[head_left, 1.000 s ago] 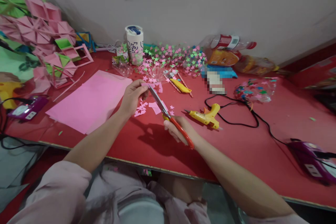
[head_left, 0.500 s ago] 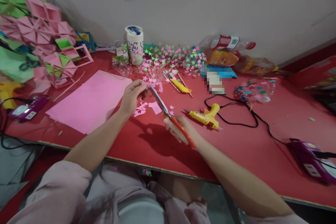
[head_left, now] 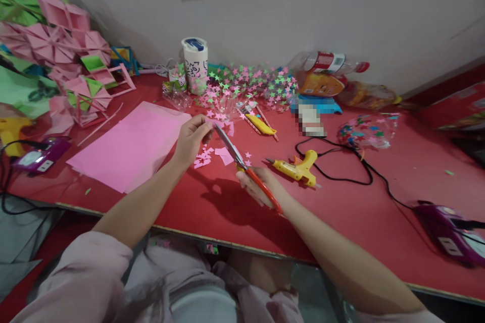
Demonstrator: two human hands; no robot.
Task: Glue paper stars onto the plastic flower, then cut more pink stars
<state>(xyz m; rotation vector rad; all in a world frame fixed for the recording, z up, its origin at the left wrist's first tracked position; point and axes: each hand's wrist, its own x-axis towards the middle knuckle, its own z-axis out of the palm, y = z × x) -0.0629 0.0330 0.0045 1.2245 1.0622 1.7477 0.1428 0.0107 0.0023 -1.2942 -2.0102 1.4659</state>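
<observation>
My right hand (head_left: 261, 186) is wrapped round the orange handles of a pair of scissors (head_left: 232, 149). Their blades point up and left, with the tips beside the fingers of my left hand (head_left: 193, 139). That hand is pinched on a small piece of pink paper, mostly hidden by the fingertips. Below the blades lie pink paper scraps (head_left: 203, 158), a larger pink offcut (head_left: 224, 156) and a few small pink stars (head_left: 248, 155). Pink paper sheets (head_left: 125, 146) lie flat on the red table (head_left: 212, 207), left of my left hand.
A yellow glue gun (head_left: 297, 167) with a black cord lies right of the scissors. Behind are many pink and green stars (head_left: 246, 81), a white tumbler (head_left: 195, 66) and a plastic bottle (head_left: 333, 62). Folded paper models (head_left: 71, 50) are piled at the left. A purple power strip (head_left: 450, 229) sits far right.
Both hands and the scissors hold nearly the same place. The whole view has shifted very slightly; nothing has been let go or taken up.
</observation>
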